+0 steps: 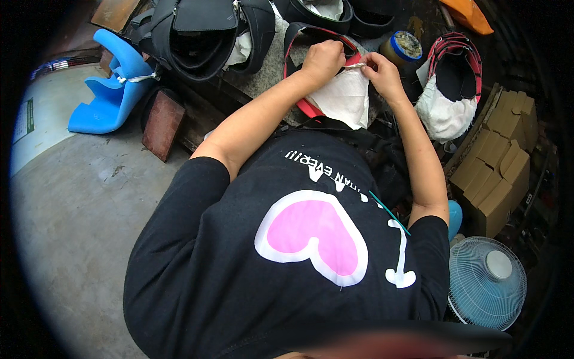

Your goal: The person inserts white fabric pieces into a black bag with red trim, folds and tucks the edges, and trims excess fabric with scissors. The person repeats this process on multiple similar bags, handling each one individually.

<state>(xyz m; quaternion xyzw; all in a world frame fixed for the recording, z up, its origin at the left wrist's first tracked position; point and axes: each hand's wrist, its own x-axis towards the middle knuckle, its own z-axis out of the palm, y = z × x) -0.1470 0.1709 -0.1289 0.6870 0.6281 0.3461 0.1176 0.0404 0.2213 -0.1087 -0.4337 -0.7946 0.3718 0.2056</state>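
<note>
A rough grey counter is running along the far side of the person, its top crowded with gear. The red-and-black piece is lying on it in front of the body, with a white cloth spreading across it and hanging toward the black shirt. The right hand is pinching the cloth's upper edge in a narrow grip between thumb and fingers. The left hand is curling down on the piece just beside it; its fingertips are hiding, so whether that grip is holding anything I cannot tell.

A black bag is standing to the left, and a blue-rimmed jar is sitting near the right hand. Farther right, a second red-and-black piece is resting with white material over its near end.

Around the work, grey floor is stretching out at the left, where a blue foam form is leaning upright near a reddish-brown board. Cardboard boxes are stacking up at the right, above a round fan.
</note>
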